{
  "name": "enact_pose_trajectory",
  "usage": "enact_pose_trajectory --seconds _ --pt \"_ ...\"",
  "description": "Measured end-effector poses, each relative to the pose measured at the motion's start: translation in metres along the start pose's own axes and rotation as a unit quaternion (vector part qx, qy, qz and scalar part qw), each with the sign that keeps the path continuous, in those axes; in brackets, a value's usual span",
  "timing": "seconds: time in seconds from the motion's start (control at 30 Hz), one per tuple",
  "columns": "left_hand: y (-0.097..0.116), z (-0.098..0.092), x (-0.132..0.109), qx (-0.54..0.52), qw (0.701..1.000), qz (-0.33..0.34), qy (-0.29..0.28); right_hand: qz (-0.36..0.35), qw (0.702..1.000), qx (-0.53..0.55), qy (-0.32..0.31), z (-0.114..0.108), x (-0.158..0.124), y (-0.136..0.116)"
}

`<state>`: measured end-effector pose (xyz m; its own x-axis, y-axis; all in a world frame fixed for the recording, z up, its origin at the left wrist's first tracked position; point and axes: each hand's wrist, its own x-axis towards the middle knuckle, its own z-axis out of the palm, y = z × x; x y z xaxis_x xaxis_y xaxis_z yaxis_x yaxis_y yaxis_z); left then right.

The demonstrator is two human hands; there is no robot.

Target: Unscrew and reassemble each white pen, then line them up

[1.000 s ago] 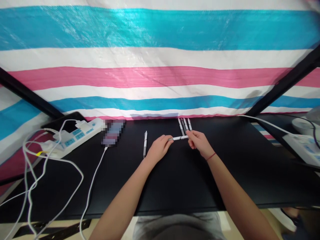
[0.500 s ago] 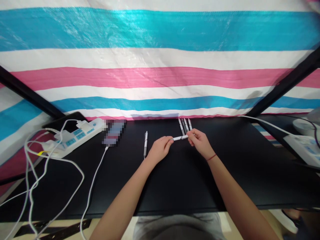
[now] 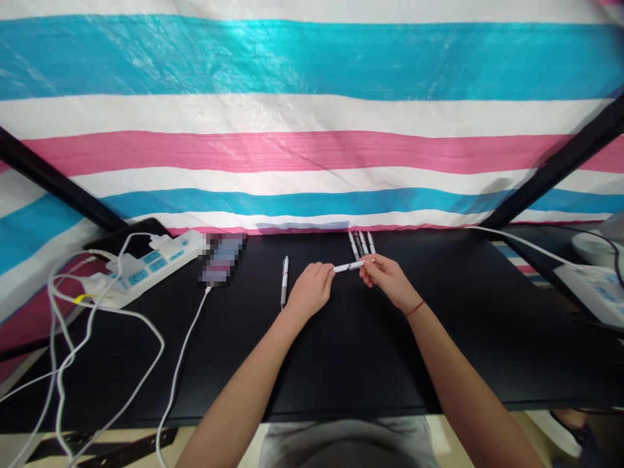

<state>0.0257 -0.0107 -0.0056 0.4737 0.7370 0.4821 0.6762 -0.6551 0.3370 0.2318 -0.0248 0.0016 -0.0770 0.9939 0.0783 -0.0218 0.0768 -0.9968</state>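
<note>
Just beyond the fingers of the right hand (image 3: 389, 278), four pens (image 3: 353, 246) lie side by side on the table (image 3: 346, 351); left of the left hand's (image 3: 311, 289) fingers lie a lone pen (image 3: 285, 279) and, farther out, a cabled phone (image 3: 223, 260). Forearms converge, backs of hands upward. Between them, both hands' fingers pinch a slim white pen (image 3: 342, 268), dark-marked near mid-barrel, slightly slanted.

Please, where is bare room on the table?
Free: between left hand and right hand, nearer than the held pen; also right of the right hand, before the white cable. Crowded: left end, with power strip and cables.
</note>
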Motion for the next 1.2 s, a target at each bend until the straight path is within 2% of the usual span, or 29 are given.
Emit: enact_pose_trajectory --seconds 0.27,0.43,0.6,0.8,0.93,1.1,1.2 --pt "0.003 -0.009 0.003 -0.124 0.989 -0.048 -0.064 -0.062 0.992 -0.101 -0.038 -0.014 -0.003 -0.008" --pt "0.004 -0.017 0.004 -0.178 0.974 -0.081 -0.116 -0.064 0.990 -0.123 -0.020 -0.013 -0.003 -0.005" --pt "-0.006 -0.012 0.003 -0.207 0.971 -0.109 -0.042 -0.041 0.998 -0.044 0.010 -0.008 0.001 -0.001" --pt "-0.019 -0.007 0.001 -0.257 0.952 -0.165 0.027 -0.031 0.998 0.044 0.038 -0.012 0.002 0.002" --pt "-0.018 -0.008 0.002 -0.300 0.935 -0.191 0.018 -0.024 0.998 0.032 0.044 -0.014 0.001 0.000" --pt "-0.016 -0.006 0.003 -0.386 0.891 -0.237 0.023 -0.019 0.998 0.004 0.053 -0.013 0.001 -0.004" --pt "-0.017 -0.005 0.003 -0.384 0.890 -0.246 0.028 -0.030 0.998 -0.014 0.051 -0.012 0.002 -0.003"
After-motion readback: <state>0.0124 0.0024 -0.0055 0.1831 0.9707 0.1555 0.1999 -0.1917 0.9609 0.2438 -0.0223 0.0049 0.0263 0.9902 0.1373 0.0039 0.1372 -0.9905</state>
